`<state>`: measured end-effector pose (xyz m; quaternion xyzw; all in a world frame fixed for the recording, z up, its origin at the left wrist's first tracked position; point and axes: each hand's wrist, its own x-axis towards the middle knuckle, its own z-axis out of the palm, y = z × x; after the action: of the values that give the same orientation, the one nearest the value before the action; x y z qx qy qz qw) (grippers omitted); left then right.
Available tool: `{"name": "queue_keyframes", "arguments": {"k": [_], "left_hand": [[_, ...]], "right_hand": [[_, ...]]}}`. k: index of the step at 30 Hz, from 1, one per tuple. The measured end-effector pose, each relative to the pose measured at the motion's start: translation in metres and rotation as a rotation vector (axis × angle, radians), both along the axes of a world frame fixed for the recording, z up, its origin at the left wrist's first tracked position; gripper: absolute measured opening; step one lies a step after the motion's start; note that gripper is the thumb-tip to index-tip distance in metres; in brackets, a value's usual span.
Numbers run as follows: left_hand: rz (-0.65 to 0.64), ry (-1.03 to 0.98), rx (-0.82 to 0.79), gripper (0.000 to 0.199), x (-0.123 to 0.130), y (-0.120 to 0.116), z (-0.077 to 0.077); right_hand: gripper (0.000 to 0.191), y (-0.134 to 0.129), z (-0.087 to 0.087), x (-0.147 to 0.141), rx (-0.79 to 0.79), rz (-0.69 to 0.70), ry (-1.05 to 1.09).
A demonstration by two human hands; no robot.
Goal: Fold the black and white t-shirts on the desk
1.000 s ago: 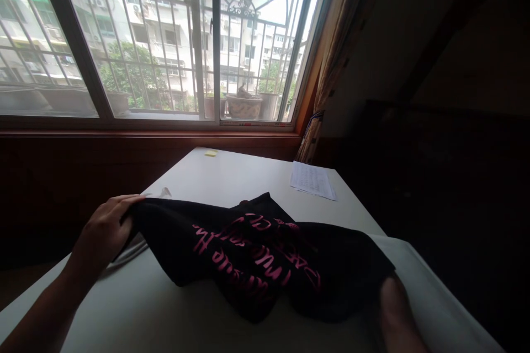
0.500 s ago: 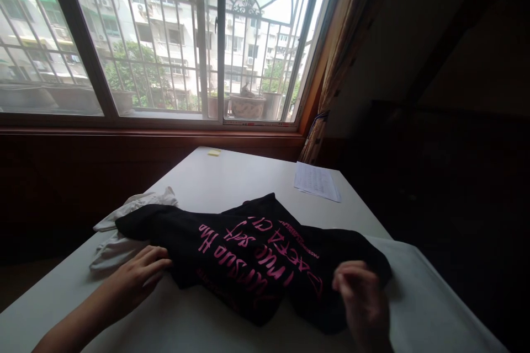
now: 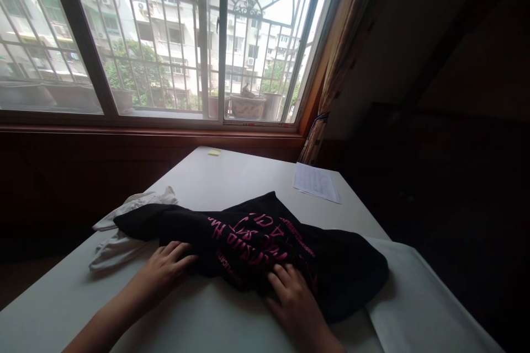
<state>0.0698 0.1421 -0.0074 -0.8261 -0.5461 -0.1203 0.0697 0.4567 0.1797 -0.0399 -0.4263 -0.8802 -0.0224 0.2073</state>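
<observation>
A black T-shirt (image 3: 343, 265) with pink lettering lies rumpled across the white table (image 3: 248, 176), its print partly folded out of sight. My left hand (image 3: 168, 265) has its fingers curled on the near edge of the shirt, left of the lettering. Farther right, my right hand (image 3: 293, 295) grips the shirt's near edge just below the print, the fingertips partly sunk in the bunched cloth. The shirt's left end overlaps a crumpled white garment (image 3: 111, 251).
White cloth (image 3: 414, 287) covers the table's right side. Printed papers (image 3: 317, 182) lie at the back right, and a yellow sticky note (image 3: 214, 152) is near the far edge. Beyond stand a barred window (image 3: 165, 38) and a tied curtain (image 3: 331, 77).
My right hand has moved left and come down onto the shirt. My left hand has shifted right along its edge. The near edge is pushed inward and the print is more crumpled.
</observation>
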Motion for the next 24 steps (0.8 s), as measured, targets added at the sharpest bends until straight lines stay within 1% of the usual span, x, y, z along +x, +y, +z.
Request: {"name": "queue_keyframes", "arguments": {"k": [2, 5, 7, 9, 11, 14, 17, 20, 22, 24], "left_hand": [[-0.023, -0.019, -0.019, 0.037, 0.005, 0.001, 0.004], [-0.058, -0.144, -0.062, 0.028, 0.01, 0.0, 0.012], [-0.057, -0.291, -0.087, 0.025, 0.01, -0.002, 0.019], [-0.046, -0.444, -0.094, 0.024, 0.011, -0.006, 0.027], [-0.04, -0.565, -0.087, 0.024, 0.012, -0.011, 0.04], [-0.038, -0.676, -0.071, 0.024, 0.016, -0.018, 0.067], [-0.004, -0.72, 0.005, 0.024, 0.019, -0.027, 0.096], [0.054, -0.721, 0.121, 0.023, 0.013, -0.04, 0.117], [0.11, -0.713, 0.193, 0.023, 0.007, -0.049, 0.128], [0.153, -0.707, 0.251, 0.024, 0.002, -0.055, 0.14]], "right_hand": [[0.037, 0.002, 0.0, -0.002, 0.015, -0.02, 0.042], [0.036, 0.007, 0.008, -0.001, 0.033, 0.03, 0.168], [0.033, 0.01, 0.019, 0.004, 0.016, 0.064, 0.299], [0.026, 0.011, 0.036, 0.01, -0.037, 0.06, 0.435], [0.021, 0.01, 0.057, 0.015, -0.105, 0.037, 0.539], [0.018, 0.008, 0.094, 0.022, -0.165, 0.005, 0.638], [0.021, 0.003, 0.132, 0.029, -0.178, -0.019, 0.7], [0.025, -0.012, 0.174, 0.036, -0.183, -0.056, 0.78], [0.025, -0.024, 0.202, 0.04, -0.197, -0.139, 0.856], [0.027, -0.03, 0.227, 0.041, -0.172, -0.251, 0.916]]}}
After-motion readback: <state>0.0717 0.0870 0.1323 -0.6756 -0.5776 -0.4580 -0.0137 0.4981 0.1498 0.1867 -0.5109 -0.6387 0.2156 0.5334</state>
